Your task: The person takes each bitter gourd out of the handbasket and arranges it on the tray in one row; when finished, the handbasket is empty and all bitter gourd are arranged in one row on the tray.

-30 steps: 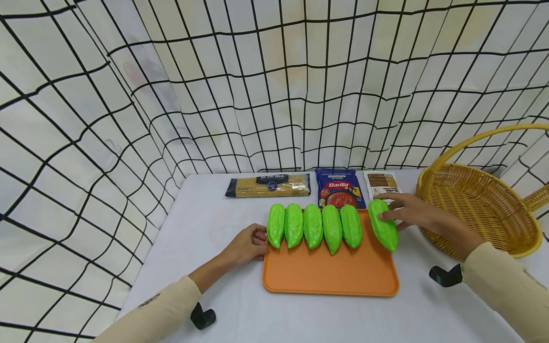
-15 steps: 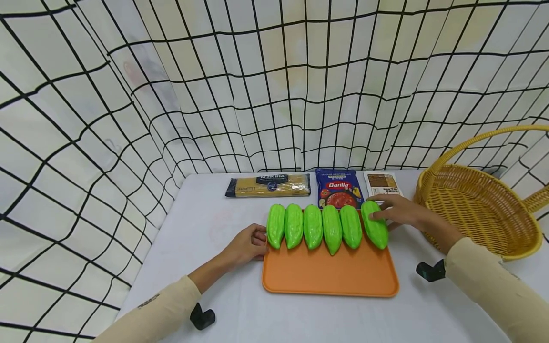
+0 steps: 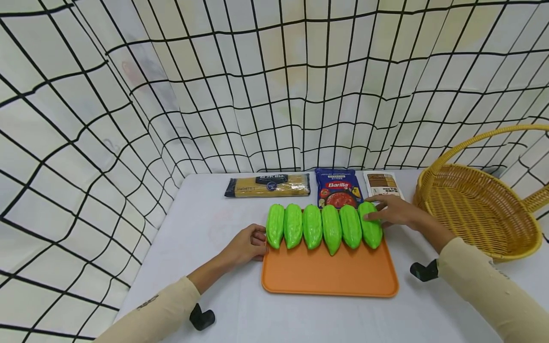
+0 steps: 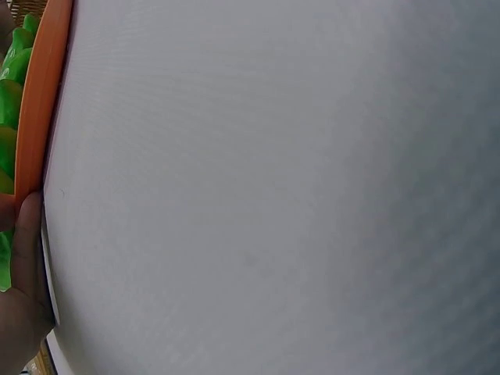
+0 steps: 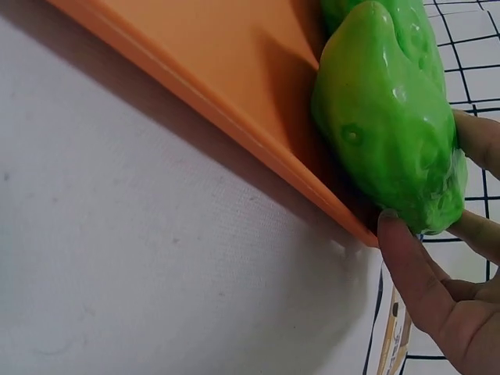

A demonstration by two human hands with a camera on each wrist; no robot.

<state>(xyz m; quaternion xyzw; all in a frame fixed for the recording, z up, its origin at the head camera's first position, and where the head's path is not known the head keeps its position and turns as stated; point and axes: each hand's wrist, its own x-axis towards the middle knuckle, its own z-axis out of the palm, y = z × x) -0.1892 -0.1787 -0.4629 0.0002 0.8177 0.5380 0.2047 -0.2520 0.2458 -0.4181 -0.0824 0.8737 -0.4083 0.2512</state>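
Observation:
Several glossy green bitter melons [image 3: 312, 227] lie side by side along the far half of an orange tray [image 3: 330, 274]. My right hand [image 3: 393, 210] holds the rightmost bitter melon [image 3: 371, 232] from its right side, thumb and fingers around its far end. In the right wrist view that bitter melon [image 5: 387, 117] sits within the tray's rim, close against its neighbour, with the thumb [image 5: 410, 269] at its end. At the tray's left edge, my left hand [image 3: 245, 246] grips the rim beside the leftmost bitter melon [image 3: 275, 226]; the left wrist view shows fingers [image 4: 27, 242] on the rim.
Behind the tray are a spaghetti pack [image 3: 272, 186], a blue Barilla pouch [image 3: 340, 188] and a white-and-brown packet [image 3: 381, 185]. A yellow wicker basket [image 3: 476, 209] with a tall handle stands at the right. Black netting over white cloth [image 3: 300, 95] encloses the table.
My right hand has moved left with the rightmost bitter melon, bringing it from over the tray's right edge into the row beside the others. The left hand has stayed in place.

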